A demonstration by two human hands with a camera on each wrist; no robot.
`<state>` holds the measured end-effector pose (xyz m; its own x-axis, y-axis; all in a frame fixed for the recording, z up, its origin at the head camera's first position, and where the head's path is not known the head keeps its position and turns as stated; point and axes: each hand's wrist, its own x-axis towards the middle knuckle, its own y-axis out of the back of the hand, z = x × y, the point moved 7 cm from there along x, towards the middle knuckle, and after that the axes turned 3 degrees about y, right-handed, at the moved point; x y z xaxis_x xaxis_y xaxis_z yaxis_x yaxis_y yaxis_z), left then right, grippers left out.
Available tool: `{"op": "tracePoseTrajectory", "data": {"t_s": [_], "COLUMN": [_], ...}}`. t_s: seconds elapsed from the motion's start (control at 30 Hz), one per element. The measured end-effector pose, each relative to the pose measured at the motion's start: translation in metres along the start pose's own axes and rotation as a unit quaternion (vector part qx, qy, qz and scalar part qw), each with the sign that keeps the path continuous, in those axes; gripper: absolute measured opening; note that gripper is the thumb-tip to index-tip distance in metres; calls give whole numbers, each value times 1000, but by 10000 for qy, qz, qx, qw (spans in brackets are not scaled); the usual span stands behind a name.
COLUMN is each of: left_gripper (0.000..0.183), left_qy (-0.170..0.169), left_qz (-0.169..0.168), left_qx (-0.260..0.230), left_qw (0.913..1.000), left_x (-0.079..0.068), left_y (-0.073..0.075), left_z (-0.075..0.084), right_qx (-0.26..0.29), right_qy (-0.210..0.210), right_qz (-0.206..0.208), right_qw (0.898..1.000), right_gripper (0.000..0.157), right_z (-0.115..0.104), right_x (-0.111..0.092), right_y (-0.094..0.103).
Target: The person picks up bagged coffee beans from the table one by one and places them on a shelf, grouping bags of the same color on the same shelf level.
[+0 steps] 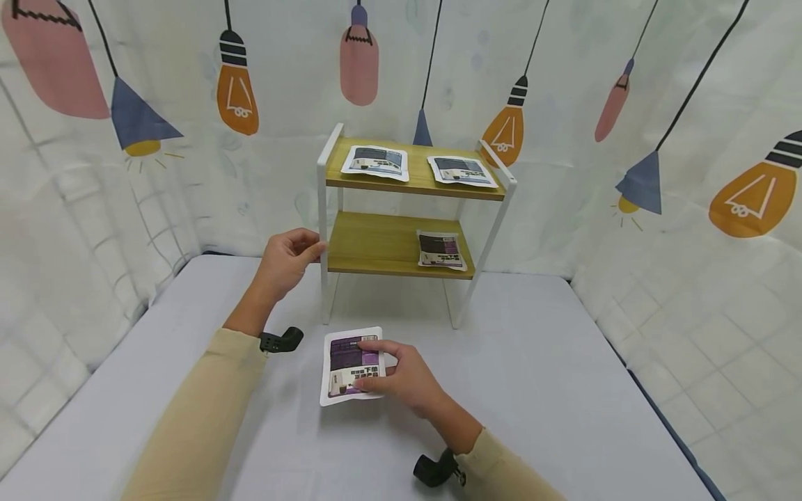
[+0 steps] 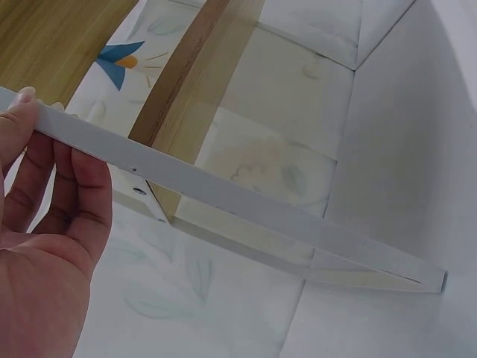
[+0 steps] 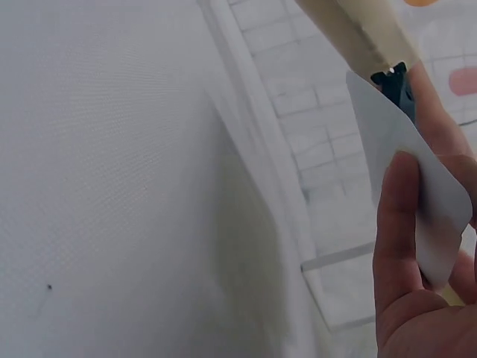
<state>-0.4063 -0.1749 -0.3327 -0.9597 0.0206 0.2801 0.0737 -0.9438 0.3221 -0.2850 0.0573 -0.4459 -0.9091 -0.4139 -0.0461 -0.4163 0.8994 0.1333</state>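
Note:
My left hand (image 1: 287, 263) grips the front left white leg of a small two-tier shelf (image 1: 390, 271); in the left wrist view the thumb and fingers pinch that metal bar (image 2: 223, 183). Over the table, in front of the shelf, my right hand (image 1: 407, 376) holds a flat purple-and-white packet (image 1: 346, 369) by its right side. The right wrist view shows the plain pale back of this packet (image 3: 428, 201) between thumb and fingers. On the upper board lie two white-edged packets, a left packet (image 1: 376, 163) and a right packet (image 1: 462, 171). A dark purple packet (image 1: 441, 250) lies on the lower board's right side.
The shelf stands near the back of a white-covered table (image 1: 532, 390). Behind and beside it hangs a pale curtain (image 1: 288, 160) printed with lamps and bulbs. Dark wrist cameras are strapped on the left wrist (image 1: 282, 339) and the right wrist (image 1: 436, 468).

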Motion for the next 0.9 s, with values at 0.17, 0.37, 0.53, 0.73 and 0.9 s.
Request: {"op": "tracePoseTrajectory", "data": {"t_s": [0.17, 0.37, 0.53, 0.73, 0.9], "left_gripper": [41, 39, 37, 41, 40], "left_qy": [-33, -45, -90, -70, -109], "left_qz": [-4, -12, 14, 28, 65], "left_qx": [11, 20, -15, -60, -30], "left_qw": [10000, 10000, 10000, 10000, 9999], "left_x": [1, 1, 1, 1, 2], "left_y": [0, 0, 0, 0, 0], "left_z": [0, 1, 1, -1, -1], "right_qx": [-98, -276, -270, -125, -14], "right_qy": [37, 155, 237, 298, 311], "right_qz": [69, 210, 263, 275, 341], "right_qw": [9999, 9993, 9990, 9991, 9989], "right_gripper": [60, 60, 58, 59, 60], "right_z": [-4, -11, -16, -20, -24], "right_x": [4, 11, 16, 20, 24], "right_y": [5, 13, 15, 15, 17]}}
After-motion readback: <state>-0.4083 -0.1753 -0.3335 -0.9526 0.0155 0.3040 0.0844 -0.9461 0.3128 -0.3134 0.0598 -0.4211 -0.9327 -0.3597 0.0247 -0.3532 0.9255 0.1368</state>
